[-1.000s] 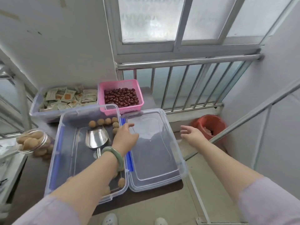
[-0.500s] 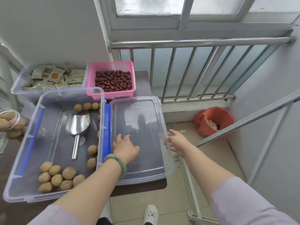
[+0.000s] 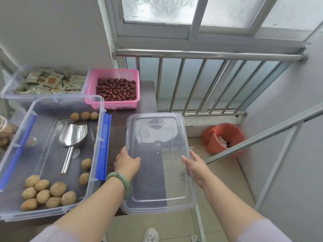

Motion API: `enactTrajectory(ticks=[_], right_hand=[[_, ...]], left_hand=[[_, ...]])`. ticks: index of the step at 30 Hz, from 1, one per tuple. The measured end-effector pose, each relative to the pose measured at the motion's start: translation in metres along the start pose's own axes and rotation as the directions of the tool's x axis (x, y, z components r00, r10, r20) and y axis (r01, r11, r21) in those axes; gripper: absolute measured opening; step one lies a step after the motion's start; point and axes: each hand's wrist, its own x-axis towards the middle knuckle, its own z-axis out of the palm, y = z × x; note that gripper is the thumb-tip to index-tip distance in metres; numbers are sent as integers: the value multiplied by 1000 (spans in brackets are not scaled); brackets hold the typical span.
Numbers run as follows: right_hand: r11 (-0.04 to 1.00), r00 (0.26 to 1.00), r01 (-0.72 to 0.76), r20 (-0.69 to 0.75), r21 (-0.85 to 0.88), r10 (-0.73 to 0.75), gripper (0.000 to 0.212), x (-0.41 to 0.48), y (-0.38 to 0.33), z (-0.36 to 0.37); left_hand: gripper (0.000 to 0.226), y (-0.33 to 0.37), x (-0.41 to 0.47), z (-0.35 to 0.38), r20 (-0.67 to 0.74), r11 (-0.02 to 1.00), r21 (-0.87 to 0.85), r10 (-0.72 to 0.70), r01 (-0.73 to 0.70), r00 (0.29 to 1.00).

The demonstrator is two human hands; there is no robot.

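Observation:
A clear plastic lid (image 3: 157,137) is held between both hands, apart from its box and partly past the table's right edge. My left hand (image 3: 126,163) grips its left rim, thumb on top. My right hand (image 3: 194,165) holds the right rim with the fingers under it. The clear box (image 3: 100,119) with blue clips stands at the left. It holds several walnuts (image 3: 47,193) and a metal scoop (image 3: 72,137).
A pink basket (image 3: 113,75) of red dates and a clear tray of packets (image 3: 47,81) stand at the back of the dark table (image 3: 148,95). A red bin (image 3: 223,137) sits on the floor at the right. A steel railing (image 3: 209,55) runs behind.
Both hands took hold of the lid's two sides and moved it right, away from the box. The view tilted down, so the front walnuts show.

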Motion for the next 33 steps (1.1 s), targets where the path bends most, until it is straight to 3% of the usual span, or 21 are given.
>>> enactTrajectory(ticks=[8, 10, 12, 15, 20, 27, 31, 33], right_hand=[[988, 987, 154, -37, 3, -153, 52, -28, -37, -21], [973, 973, 228, -23, -46, -229, 28, -40, -56, -19], [952, 954, 297, -16, -80, -299, 22, -53, -79, -7], [914, 921, 388, 3, -115, -390, 32, -67, -111, 25], [845, 868, 495, 72, -201, -491, 21, -91, -148, 108], [773, 862, 496, 117, -395, -493, 36, -94, -133, 204], [735, 887, 434, 104, -520, -450, 21, -119, -104, 241], [694, 904, 385, 97, -608, -416, 21, -127, -91, 254]], left_hand=[[61, 24, -20, -25, -38, 983, -161, 81, -86, 996], [56, 34, -26, -39, -47, 971, -193, 134, -141, 990], [55, 40, -31, -58, -64, 957, -216, 182, -191, 981], [53, 42, -30, -100, -126, 949, -208, 216, -239, 968], [27, 29, -22, -190, -226, 916, -228, 281, -331, 933], [29, -27, 3, -282, -303, 932, -176, 255, -317, 918], [53, -76, 25, -299, -255, 961, -124, 209, -246, 944], [47, -94, 28, -301, -223, 972, -108, 182, -210, 958]])
